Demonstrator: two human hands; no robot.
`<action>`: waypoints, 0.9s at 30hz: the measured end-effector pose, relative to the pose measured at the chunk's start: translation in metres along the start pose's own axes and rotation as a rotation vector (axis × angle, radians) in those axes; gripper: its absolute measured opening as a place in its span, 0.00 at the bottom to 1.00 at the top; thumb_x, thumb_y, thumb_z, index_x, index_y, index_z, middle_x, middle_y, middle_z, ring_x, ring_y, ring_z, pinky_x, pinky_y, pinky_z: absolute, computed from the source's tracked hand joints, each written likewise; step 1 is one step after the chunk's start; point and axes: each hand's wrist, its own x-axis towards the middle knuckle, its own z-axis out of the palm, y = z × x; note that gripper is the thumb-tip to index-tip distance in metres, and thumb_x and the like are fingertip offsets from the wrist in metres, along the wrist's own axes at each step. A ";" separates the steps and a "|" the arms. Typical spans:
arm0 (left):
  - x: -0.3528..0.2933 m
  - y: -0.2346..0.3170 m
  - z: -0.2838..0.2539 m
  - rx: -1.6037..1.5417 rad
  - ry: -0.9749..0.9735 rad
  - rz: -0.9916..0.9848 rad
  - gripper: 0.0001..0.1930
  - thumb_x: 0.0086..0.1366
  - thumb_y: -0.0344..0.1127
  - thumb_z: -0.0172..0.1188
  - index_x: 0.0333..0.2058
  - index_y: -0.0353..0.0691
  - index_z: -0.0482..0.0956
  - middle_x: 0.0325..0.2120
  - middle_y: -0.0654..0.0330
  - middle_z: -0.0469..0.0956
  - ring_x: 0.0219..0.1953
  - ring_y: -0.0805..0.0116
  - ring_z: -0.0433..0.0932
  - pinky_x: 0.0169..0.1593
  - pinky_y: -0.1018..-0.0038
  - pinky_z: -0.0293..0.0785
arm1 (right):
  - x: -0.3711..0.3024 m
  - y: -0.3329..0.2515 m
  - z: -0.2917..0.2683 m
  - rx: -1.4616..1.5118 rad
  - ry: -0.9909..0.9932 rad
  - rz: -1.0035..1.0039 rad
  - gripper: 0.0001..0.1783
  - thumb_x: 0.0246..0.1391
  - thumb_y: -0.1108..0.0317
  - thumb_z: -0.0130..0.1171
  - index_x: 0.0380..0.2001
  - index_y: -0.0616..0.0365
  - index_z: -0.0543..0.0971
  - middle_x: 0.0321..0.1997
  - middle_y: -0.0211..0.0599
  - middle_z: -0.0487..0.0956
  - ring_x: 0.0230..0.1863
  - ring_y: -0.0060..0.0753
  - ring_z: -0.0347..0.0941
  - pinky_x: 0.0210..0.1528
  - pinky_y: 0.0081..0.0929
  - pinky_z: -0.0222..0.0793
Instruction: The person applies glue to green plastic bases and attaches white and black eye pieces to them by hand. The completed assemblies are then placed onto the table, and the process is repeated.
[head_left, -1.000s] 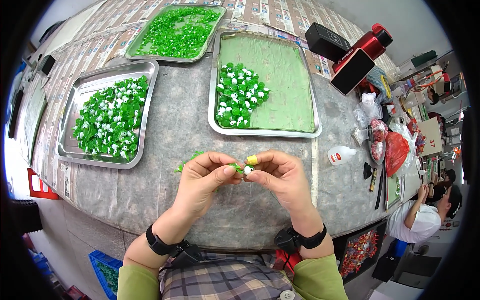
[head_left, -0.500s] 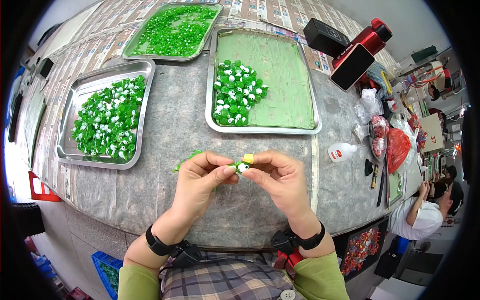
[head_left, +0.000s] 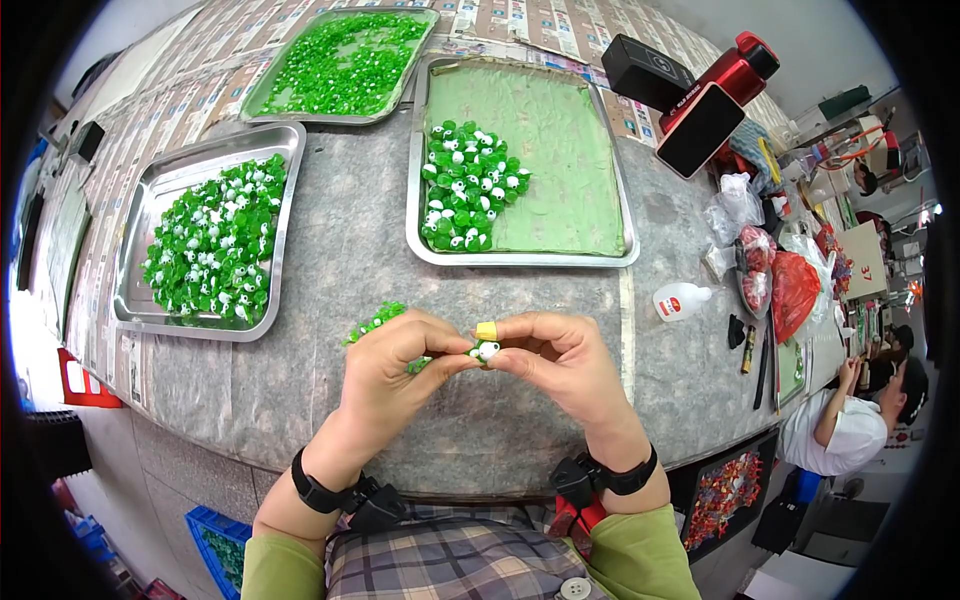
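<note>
Above the near part of the table I hold a small green plastic piece with white, black-dotted eyeballs (head_left: 487, 351) between both hands. My left hand (head_left: 392, 362) pinches its left side between thumb and forefinger. On the other side, the thumb and forefinger of my right hand (head_left: 565, 365) close on it, with a yellow wrap (head_left: 486, 331) round that forefingertip. The fingertips partly cover the piece. Behind my left hand lies a small pile of green pieces (head_left: 376, 320), partly hidden by it.
A metal tray (head_left: 420, 210) with a green liner holds a cluster of green-and-white pieces. To the left, another tray (head_left: 135, 285) has a heap of them; a third tray (head_left: 252, 105) holds green bits. A white bottle (head_left: 682, 301), phone (head_left: 702, 130) and bags stand right. A person (head_left: 835, 430) sits far right.
Both hands have dipped slightly and tilted the piece, so its eyeballs show differently. More of the small green pile is visible behind my left hand. The view has shifted slightly.
</note>
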 end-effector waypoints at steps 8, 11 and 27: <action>-0.002 -0.004 0.002 -0.016 0.031 -0.099 0.05 0.44 0.23 0.59 0.22 0.35 0.72 0.21 0.60 0.73 0.23 0.73 0.72 0.26 0.81 0.68 | 0.007 0.006 0.005 0.173 0.021 0.065 0.13 0.44 0.74 0.53 0.36 0.65 0.72 0.31 0.34 0.75 0.31 0.17 0.70 0.33 0.13 0.65; 0.001 -0.009 -0.007 -0.303 0.163 -0.176 0.04 0.47 0.25 0.57 0.24 0.35 0.72 0.21 0.61 0.73 0.23 0.75 0.71 0.26 0.82 0.69 | 0.013 0.010 0.004 0.188 0.103 -0.037 0.12 0.44 0.74 0.53 0.35 0.64 0.72 0.30 0.35 0.75 0.31 0.18 0.70 0.32 0.14 0.65; 0.007 0.009 -0.049 0.184 0.033 -0.134 0.13 0.49 0.33 0.57 0.33 0.35 0.71 0.31 0.59 0.71 0.33 0.68 0.70 0.37 0.75 0.67 | 0.027 0.034 0.013 -1.004 -0.095 -0.553 0.07 0.37 0.66 0.56 0.23 0.56 0.73 0.27 0.33 0.69 0.35 0.35 0.65 0.34 0.28 0.62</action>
